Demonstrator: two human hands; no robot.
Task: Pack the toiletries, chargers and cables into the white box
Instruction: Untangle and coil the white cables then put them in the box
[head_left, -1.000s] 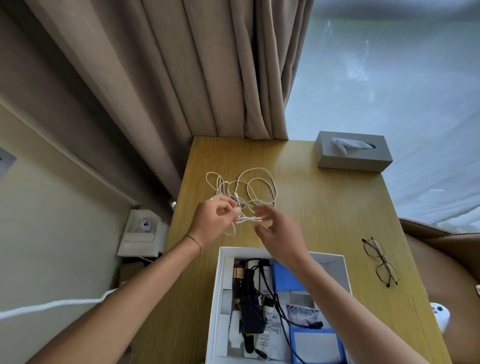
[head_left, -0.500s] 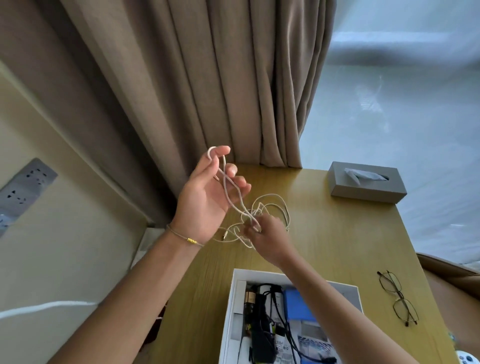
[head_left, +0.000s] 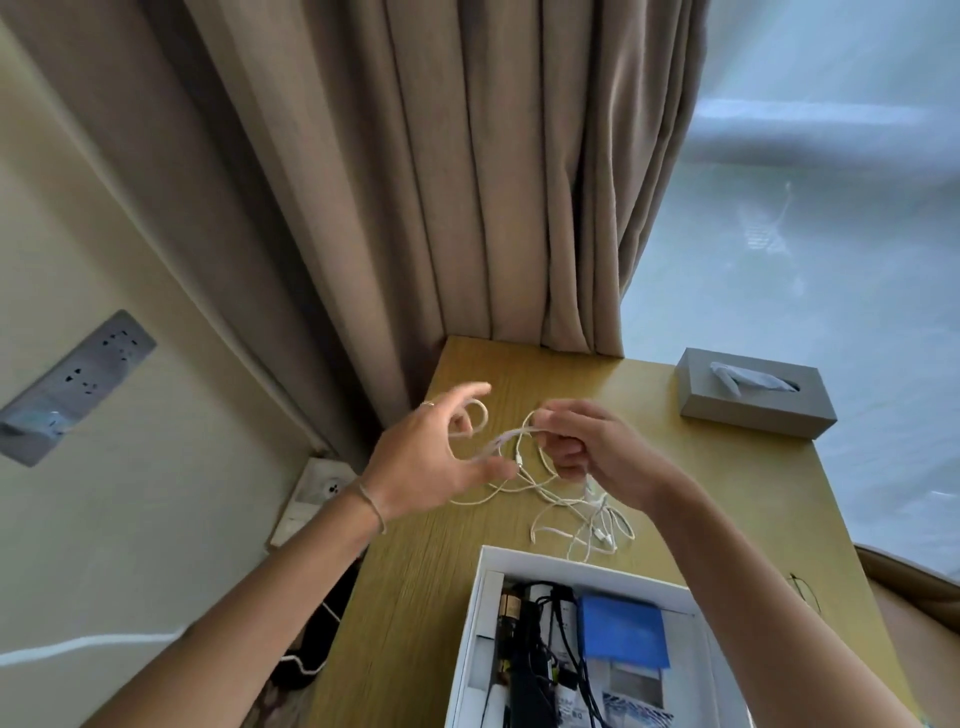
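1 white cable (head_left: 558, 499) is the thing in play, a thin tangled lead held up above the yellow wooden bench (head_left: 727, 499), with its loose loops trailing down onto the bench top just beyond the far edge of the white box (head_left: 470, 649). The right hand (head_left: 597, 454) has its fingers (head_left: 558, 418) clenched around a bend of the cable, pinching it near the top. The left hand (head_left: 426, 457) is spread, its fingers released and splayed, with a loop of the cable hanging around 1 of them and a strand running across to the right hand; whether the thumb presses on the strand I cannot tell, as that hand is blurred. A ring sits on 1 finger of the left hand and a thin bracelet (head_left: 371, 501) circles its wrist.

The white box lies open at the near edge of the bench, already holding a blue pouch (head_left: 623, 631), a black device (head_left: 524, 670) with dark cords, and some small packets. Toward the far right corner of the bench stands a grey tissue box (head_left: 756, 389), well apart from the cable. Part of a pair of glasses (head_left: 805, 590) shows past the right forearm. Beige curtains (head_left: 441, 182) hang behind the bench, and a socket panel (head_left: 72, 384) is set in the wall at left.
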